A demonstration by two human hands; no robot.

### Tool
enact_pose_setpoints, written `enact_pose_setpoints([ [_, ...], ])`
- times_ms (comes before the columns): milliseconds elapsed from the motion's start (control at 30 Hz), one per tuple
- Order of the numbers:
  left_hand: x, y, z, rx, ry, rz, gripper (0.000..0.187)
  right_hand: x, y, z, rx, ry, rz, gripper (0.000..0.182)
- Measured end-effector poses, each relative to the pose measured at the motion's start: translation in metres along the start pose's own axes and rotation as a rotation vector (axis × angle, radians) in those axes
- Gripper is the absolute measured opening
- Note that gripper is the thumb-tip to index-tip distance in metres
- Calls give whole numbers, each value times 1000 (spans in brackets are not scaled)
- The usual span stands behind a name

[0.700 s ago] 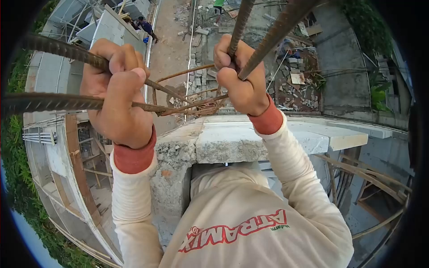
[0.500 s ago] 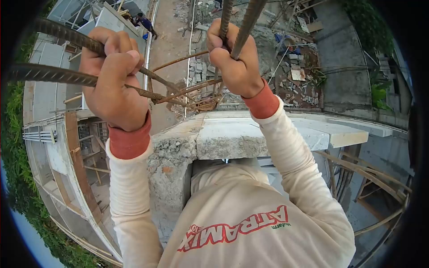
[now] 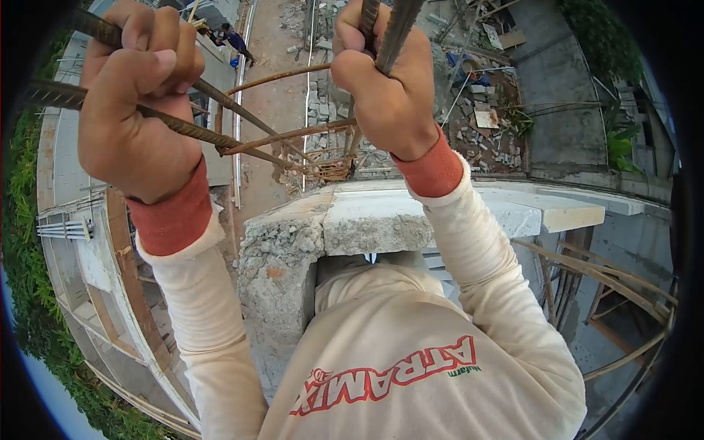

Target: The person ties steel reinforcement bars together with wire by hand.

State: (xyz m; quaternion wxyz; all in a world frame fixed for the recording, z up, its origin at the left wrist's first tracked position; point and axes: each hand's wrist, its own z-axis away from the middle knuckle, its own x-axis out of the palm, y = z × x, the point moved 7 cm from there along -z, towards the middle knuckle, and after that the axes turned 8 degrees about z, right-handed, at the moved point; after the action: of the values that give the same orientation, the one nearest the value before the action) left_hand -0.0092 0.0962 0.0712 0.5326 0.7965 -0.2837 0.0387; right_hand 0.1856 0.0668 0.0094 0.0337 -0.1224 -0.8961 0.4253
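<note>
My left hand (image 3: 139, 110) is closed at the upper left, around ribbed steel rebars (image 3: 194, 126) that slant down toward the middle. My right hand (image 3: 389, 95) is closed at the top centre around other rebars (image 3: 402, 35), which rise out of view. A rusty stirrup (image 3: 293, 137) links the bars between my hands. Farther down, more rusty stirrups (image 3: 330, 170) lie bunched around the base of the bars. Both of my sleeves have red cuffs.
A rough concrete column edge (image 3: 279, 268) and pale wall blocks (image 3: 374, 227) stand directly before my body. Far below are rubble (image 3: 499, 143), a dirt path (image 3: 275, 103) and another person (image 3: 236, 42). Wooden poles (image 3: 601, 271) are at the right.
My left hand has moved up and left, and the bars it holds have shifted with it. My right hand has risen slightly. The stirrup between them has tilted and moved left.
</note>
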Motion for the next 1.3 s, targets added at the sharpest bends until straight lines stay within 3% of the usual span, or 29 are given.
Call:
enact_pose_setpoints([
  [133,-7,30,-22,-75,-60,93,16,0,-22,-27,-119,-100,91,24],
  [300,2,55,-27,-75,-37,77,17,7,-48,-44,-78,-205,-71,20],
  [400,36,87,-18,54,-22,-8,20,-3,-72,-48,60,-146,-71,16],
  [433,45,98,-16,65,-15,-13,20,-5,-87,-49,40,-141,-66,25],
  [567,83,146,-14,168,18,-50,20,-18,-140,-63,-37,-164,-55,26],
  [733,121,206,-23,226,-21,-93,22,-29,-211,-81,78,-172,-206,23],
  [800,127,228,-39,75,-434,54,19,-33,-241,-81,104,-185,-260,20],
  [833,152,239,-29,89,-43,115,36,-40,-252,-87,83,-215,-285,24],
  [867,159,249,-28,89,-61,138,38,-43,-265,-88,68,-208,-317,24],
  [900,157,268,-27,319,-243,41,33,-44,-277,-88,59,-208,-345,24],
  [933,144,274,-17,535,-412,-63,62,-43,-287,-87,65,-211,-376,24],
  [1000,99,242,29,464,-258,-300,140,-43,-298,-78,66,-189,-354,26],
  [1067,32,142,88,56,-385,-268,176,-45,-303,-75,36,-168,-338,27],
  [1100,26,104,116,-94,-412,-328,173,-46,-304,-73,45,-148,-342,27],
  [1133,29,76,132,-16,-418,-434,160,-47,-303,-71,53,-144,-335,27],
  [1200,48,43,141,-28,-290,-255,124,-45,-302,-77,46,-155,-319,27],
  [1267,53,26,133,78,-1,-242,54,-43,-305,-78,34,-143,-307,27],
  [1300,51,21,133,65,66,-227,40,-43,-303,-76,39,-137,-304,26],
])
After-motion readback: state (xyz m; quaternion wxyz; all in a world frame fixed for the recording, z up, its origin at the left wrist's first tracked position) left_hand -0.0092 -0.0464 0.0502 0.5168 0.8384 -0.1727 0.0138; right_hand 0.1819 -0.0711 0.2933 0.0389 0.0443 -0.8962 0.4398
